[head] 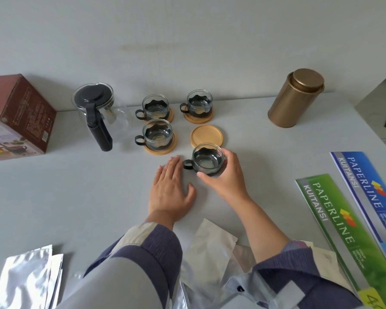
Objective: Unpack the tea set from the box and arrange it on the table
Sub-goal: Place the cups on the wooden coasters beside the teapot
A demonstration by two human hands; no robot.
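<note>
At frame centre, the right hand (223, 175) pinches the last glass cup (207, 160) by its rim beside the flat, empty left hand (171, 188); misjudged, it could clip the bare bamboo coaster (206, 137) edge and tip.

Box (16, 117) cut by left edge; green booklet (334, 237) and blue booklet (370, 197) cropped at right; box print unreadable.

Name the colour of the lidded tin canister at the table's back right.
Matte gold canister, lid included; the head view shows it.
</note>
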